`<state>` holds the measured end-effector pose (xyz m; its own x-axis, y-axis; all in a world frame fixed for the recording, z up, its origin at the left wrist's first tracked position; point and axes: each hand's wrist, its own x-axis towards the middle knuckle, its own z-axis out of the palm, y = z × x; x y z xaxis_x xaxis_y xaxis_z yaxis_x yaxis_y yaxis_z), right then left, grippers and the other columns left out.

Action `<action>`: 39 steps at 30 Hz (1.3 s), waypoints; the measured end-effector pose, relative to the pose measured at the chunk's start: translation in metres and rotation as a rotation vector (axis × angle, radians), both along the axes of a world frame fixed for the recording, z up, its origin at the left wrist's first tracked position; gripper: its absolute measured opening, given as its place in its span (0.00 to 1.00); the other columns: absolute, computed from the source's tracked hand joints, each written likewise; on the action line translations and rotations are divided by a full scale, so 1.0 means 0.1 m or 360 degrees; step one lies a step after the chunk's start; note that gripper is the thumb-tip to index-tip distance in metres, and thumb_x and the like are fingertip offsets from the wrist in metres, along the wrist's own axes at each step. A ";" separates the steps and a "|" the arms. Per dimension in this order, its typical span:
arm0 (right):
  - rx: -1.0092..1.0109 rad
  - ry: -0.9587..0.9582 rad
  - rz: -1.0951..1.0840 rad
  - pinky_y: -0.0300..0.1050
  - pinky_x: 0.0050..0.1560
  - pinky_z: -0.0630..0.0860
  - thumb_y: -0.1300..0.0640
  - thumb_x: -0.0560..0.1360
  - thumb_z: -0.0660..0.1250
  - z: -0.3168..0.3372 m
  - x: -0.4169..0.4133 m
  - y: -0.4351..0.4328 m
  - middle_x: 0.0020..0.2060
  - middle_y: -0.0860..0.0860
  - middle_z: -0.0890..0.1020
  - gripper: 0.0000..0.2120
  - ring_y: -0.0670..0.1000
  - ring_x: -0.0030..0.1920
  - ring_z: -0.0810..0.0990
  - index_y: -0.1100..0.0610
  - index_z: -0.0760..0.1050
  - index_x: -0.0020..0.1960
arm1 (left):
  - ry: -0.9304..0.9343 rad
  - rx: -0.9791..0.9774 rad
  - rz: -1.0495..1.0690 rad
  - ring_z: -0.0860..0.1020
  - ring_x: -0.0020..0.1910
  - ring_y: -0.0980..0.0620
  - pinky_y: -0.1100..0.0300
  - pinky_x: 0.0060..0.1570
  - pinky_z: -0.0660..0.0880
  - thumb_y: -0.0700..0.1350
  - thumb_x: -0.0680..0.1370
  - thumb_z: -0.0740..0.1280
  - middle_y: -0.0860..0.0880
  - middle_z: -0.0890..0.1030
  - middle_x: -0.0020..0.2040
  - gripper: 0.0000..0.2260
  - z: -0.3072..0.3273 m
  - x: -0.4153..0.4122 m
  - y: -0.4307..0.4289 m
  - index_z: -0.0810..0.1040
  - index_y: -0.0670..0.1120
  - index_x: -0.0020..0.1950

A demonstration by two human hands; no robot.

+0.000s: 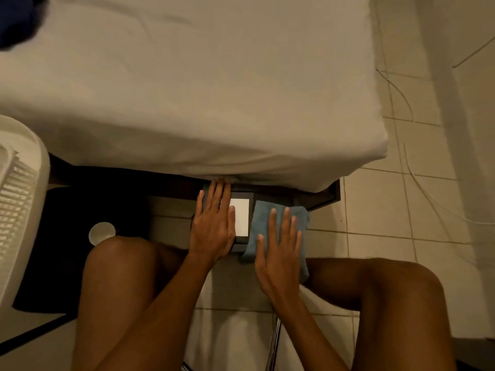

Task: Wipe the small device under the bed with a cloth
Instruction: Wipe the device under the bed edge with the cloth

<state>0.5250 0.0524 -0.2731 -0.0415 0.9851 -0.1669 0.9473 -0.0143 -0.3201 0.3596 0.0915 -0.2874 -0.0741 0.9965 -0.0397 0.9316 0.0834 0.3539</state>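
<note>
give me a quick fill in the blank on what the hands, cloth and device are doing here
1. The right hand presses flat on a cloth whose colour is ____.
2. The left hand rests flat on the ____ side of the dark device.
3. The label on top of the device is coloured ____.
4. The device sits on the floor at the edge of the ____.

Missing words: blue; left; white; bed

The device (241, 218) lies half hidden under hands (far edge beneath bed (187, 89)).

Bare forearms, bare knees — sleeveless
</note>
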 end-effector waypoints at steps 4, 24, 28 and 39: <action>0.0013 0.0065 0.0156 0.57 0.79 0.45 0.42 0.83 0.48 0.01 -0.09 0.39 0.80 0.51 0.41 0.30 0.53 0.80 0.39 0.47 0.40 0.80 | 0.0024 0.0000 -0.0027 0.45 0.81 0.50 0.48 0.79 0.47 0.51 0.84 0.44 0.46 0.51 0.82 0.26 0.00 0.00 -0.01 0.48 0.44 0.81; 0.0067 0.0134 0.0065 0.53 0.79 0.48 0.43 0.83 0.48 -0.01 0.13 0.47 0.80 0.52 0.46 0.31 0.51 0.80 0.45 0.50 0.42 0.81 | 0.0027 -0.0019 -0.0026 0.45 0.81 0.50 0.46 0.79 0.48 0.51 0.84 0.44 0.46 0.49 0.82 0.26 0.00 0.03 0.01 0.47 0.44 0.81; 0.0034 0.0133 0.0055 0.58 0.78 0.53 0.40 0.81 0.45 -0.06 0.14 0.08 0.80 0.54 0.48 0.32 0.54 0.80 0.48 0.52 0.45 0.81 | 0.0031 -0.0023 -0.0038 0.45 0.81 0.50 0.48 0.79 0.46 0.52 0.83 0.44 0.46 0.48 0.82 0.26 0.02 0.04 -0.01 0.47 0.45 0.81; 0.0038 0.0018 0.0044 0.60 0.78 0.49 0.41 0.82 0.45 -0.03 0.11 0.17 0.80 0.56 0.47 0.32 0.55 0.80 0.43 0.53 0.43 0.81 | 0.0032 -0.0035 -0.0040 0.46 0.81 0.49 0.46 0.79 0.48 0.51 0.84 0.44 0.45 0.50 0.82 0.26 0.04 0.03 0.01 0.47 0.45 0.81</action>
<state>0.5356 0.0693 -0.2765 -0.0703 0.9873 -0.1427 0.9436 0.0194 -0.3306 0.3625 0.0928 -0.2837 -0.0502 0.9969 -0.0603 0.9403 0.0675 0.3336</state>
